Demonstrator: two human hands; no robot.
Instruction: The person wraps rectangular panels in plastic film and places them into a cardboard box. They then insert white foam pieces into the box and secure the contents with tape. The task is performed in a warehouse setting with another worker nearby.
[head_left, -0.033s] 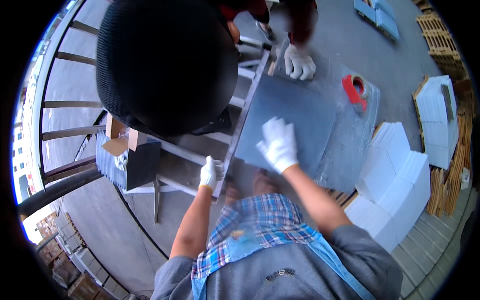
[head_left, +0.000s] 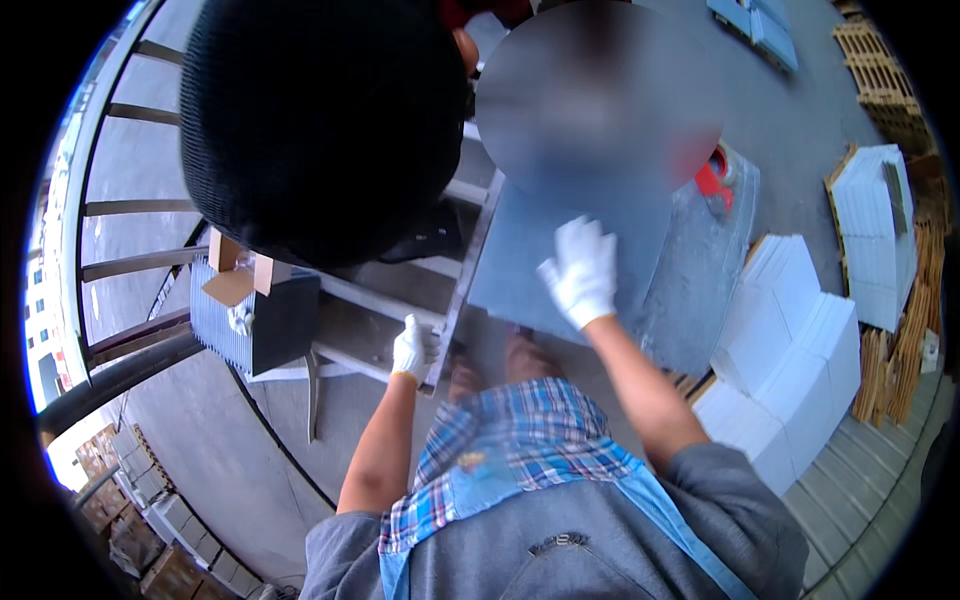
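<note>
Where the right hand [head_left: 582, 265] spreads, the grey sheet [head_left: 518, 258] lies beneath.

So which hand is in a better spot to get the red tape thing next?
Probably the right hand. It is open over the blue-grey sheet, and looks nearer to the red tape dispenser. The left hand is farther away, down by the metal frame.
</note>
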